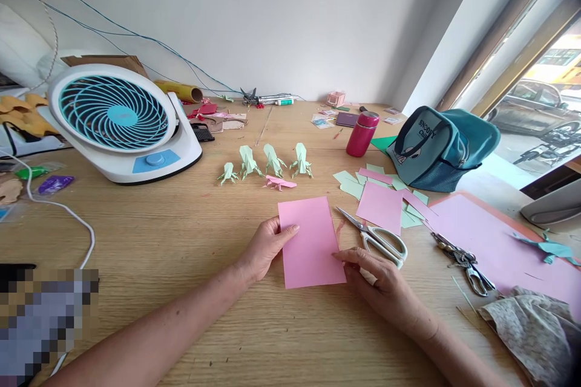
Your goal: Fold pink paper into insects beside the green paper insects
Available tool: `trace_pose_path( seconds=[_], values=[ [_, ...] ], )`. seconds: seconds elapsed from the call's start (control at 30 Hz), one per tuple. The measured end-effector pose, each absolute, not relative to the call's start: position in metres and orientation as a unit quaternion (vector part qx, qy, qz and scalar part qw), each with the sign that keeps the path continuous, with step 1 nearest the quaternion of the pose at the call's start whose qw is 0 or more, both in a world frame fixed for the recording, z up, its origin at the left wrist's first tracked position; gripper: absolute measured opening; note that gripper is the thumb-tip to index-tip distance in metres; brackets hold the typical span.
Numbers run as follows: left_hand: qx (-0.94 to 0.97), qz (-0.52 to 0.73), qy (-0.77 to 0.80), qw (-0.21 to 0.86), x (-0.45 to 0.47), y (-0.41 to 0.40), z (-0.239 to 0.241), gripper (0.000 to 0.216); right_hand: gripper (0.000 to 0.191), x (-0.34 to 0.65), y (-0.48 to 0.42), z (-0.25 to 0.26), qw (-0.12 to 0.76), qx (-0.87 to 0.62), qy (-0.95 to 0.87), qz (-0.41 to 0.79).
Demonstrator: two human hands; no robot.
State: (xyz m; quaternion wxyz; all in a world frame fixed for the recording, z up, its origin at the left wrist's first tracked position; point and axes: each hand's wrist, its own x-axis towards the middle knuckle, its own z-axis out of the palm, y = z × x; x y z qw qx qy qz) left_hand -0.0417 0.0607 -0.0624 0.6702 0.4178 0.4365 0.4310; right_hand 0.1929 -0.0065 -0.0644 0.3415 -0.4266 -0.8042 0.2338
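Note:
A flat pink sheet of paper is held just above the wooden table. My left hand grips its left edge, thumb on top and fingers underneath. At the lower right edge, my right hand pinches the sheet between thumb and fingers. White-handled scissors lie just beyond my right hand, blades pointing up and left. Behind the sheet stand several pale green folded-paper insects in a row, with a pink folded-paper insect in front of them.
Pink and green paper pieces lie right of the scissors. Farther right are keys, a large pink sheet and a crumpled cloth. A red flask and teal bag stand behind; a fan stands left.

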Motion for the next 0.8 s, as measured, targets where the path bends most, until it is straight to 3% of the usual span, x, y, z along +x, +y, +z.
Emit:
trace_pose_path(
  seconds=[0.23, 0.47, 0.8],
  values=[
    [0.414, 0.434, 0.449, 0.663, -0.042, 0.06, -0.061, 0.044, 0.024, 0.194, -0.006, -0.066, 0.336, -0.457, -0.792, 0.225],
    [0.455, 0.409, 0.449, 0.651, -0.04, 0.059, -0.06, 0.037, 0.034, 0.193, -0.006, -0.064, 0.344, -0.413, -0.809, 0.237],
    [0.554, 0.308, 0.393, 0.666, -0.043, 0.051, -0.045, 0.042, 0.04, 0.197, -0.006, -0.069, 0.344, -0.433, -0.811, 0.192]
  ],
)
